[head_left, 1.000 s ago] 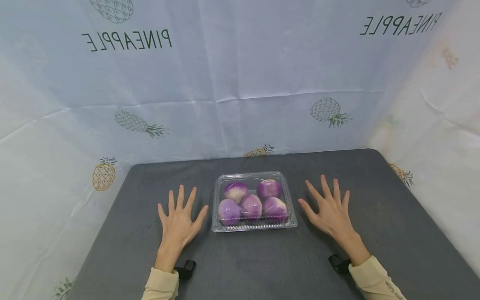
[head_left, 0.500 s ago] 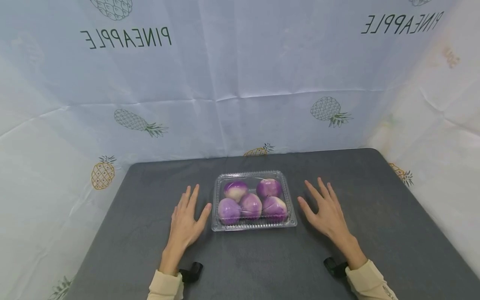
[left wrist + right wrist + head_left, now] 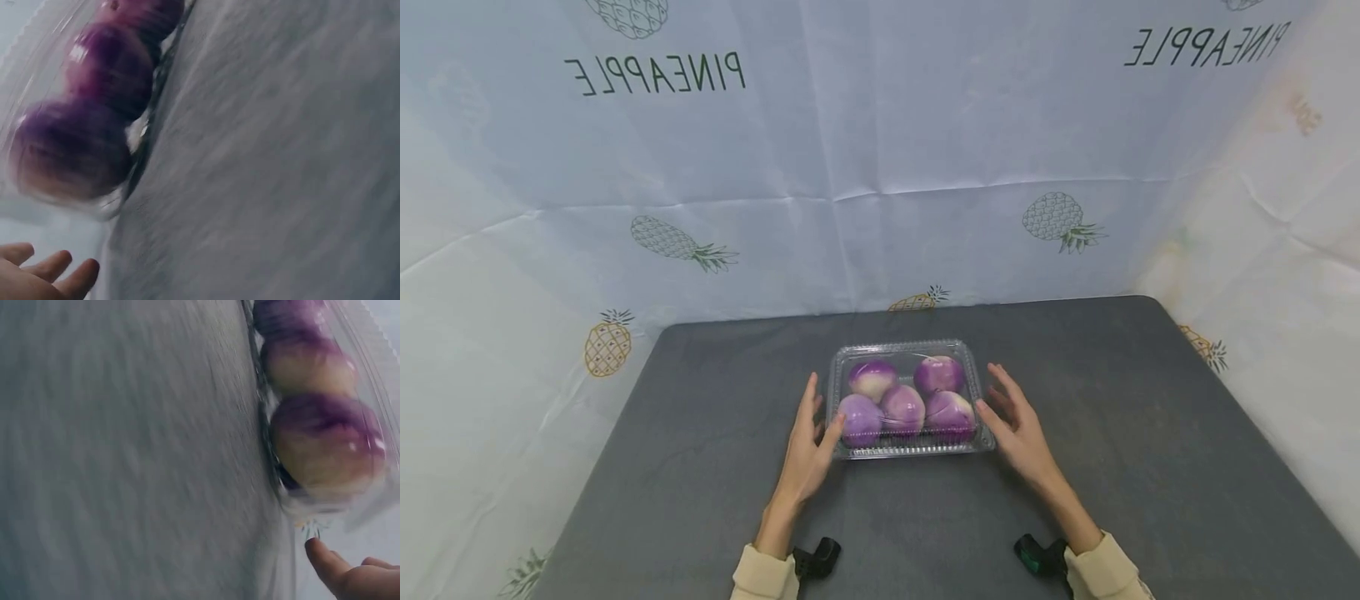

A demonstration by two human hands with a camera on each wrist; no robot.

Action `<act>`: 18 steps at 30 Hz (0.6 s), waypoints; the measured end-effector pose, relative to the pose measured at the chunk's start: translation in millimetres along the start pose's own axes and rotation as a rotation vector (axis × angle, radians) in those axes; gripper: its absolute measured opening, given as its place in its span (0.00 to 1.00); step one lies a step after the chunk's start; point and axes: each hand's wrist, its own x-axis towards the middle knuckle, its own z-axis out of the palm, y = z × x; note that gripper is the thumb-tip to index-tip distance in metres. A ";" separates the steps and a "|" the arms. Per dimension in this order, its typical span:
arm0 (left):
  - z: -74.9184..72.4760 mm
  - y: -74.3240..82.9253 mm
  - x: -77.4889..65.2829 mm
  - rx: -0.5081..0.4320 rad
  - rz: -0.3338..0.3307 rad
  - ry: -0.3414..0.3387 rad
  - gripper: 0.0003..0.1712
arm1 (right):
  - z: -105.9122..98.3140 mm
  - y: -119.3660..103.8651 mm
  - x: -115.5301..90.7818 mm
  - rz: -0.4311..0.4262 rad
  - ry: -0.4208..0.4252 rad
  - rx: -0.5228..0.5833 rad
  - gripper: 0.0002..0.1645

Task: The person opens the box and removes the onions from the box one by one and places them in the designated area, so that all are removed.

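Observation:
A clear plastic clamshell box (image 3: pixel 910 451) lies on the dark grey table, lid down. Several round purple-and-white vegetables (image 3: pixel 902 409), onion- or turnip-like, show through it. My left hand (image 3: pixel 805 458) stands at the box's left side, its thumb overlapping the near left corner. On the opposite side is my right hand (image 3: pixel 1024 437), thumb by the right rim. Fingers on both hands are loosely extended. Both wrist views show a gap between the box and the visible left fingers (image 3: pixel 81 278) and right fingers (image 3: pixel 325 559); whether either thumb touches the rim I cannot tell.
The grey table (image 3: pixel 910 533) extends around the box, with rounded far corners. A pale cloth (image 3: pixel 880 250) printed with pineapples hangs behind it and along both sides. Each wrist carries a black device, the left one (image 3: pixel 820 558) and the right one (image 3: pixel 1037 554).
Both hands have moved inward from flat, spread poses on the table to the two sides of the box. Their fingers have drawn together and the palms turned inward. The box has stayed put.

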 end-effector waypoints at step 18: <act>19.5 3.7 -6.2 -0.082 -0.018 0.014 0.62 | 22.2 6.1 -8.3 -0.037 -0.068 0.066 0.52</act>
